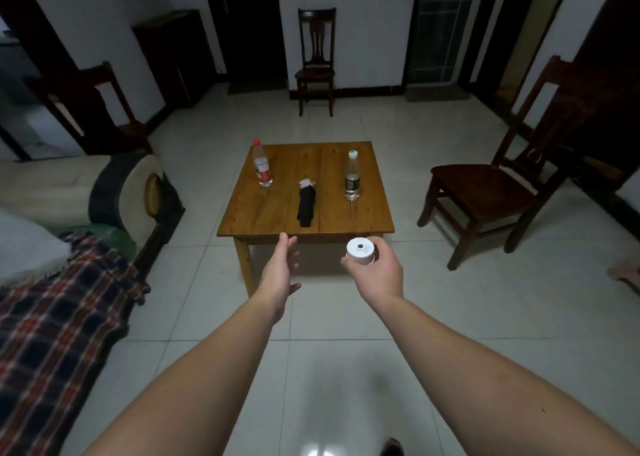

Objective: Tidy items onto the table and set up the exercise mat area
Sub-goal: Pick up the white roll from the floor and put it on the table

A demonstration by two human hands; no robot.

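Observation:
A low wooden table [263,213] stands on the tiled floor ahead of me. On it are a clear bottle with a red cap [262,165] at the left, a bottle with a white cap and green label [352,177] at the right, and a black folded umbrella [306,203] lying between them. My right hand [379,270] grips a white roll [361,252] with a dark centre hole, held just short of the table's near edge. My left hand [282,268] is stretched toward the table's near edge, fingers apart and holding nothing.
A sofa with a plaid blanket [59,317] and a cream cushion [138,196] fills the left side. Dark wooden chairs stand at the right [491,192], the far wall [316,64] and the left [93,109]. Open tiled floor surrounds the table.

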